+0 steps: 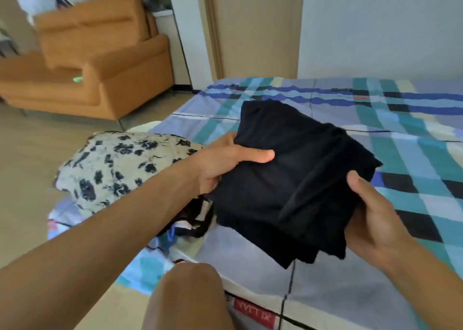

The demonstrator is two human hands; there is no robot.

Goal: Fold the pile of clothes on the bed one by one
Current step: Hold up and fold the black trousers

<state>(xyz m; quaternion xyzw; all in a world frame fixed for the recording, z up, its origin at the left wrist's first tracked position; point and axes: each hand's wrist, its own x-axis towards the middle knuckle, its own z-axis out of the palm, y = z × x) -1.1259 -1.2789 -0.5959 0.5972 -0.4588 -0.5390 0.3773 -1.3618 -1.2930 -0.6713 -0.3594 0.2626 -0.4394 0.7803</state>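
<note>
**Black folded garment [295, 179] held in both your hands**

Blue-and-teal plaid covers the bed [375, 119] in front of you, and an orange sofa [100, 61] stands on the floor beyond its left corner. You hold the garment, folded into a thick stack, over the bed's near side. A cream floral garment [120, 164] lies to its left. Your left hand [225, 161] grips the stack's left edge, thumb on top. Your right hand [375, 219] clasps the near right corner.

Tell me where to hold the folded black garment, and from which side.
Grip the black garment by its opposite edges, left hand and right hand coming from either side, thumbs on top, fingers underneath. Its stacked layers sag at the near corner, so support below probably keeps the fold.
</note>
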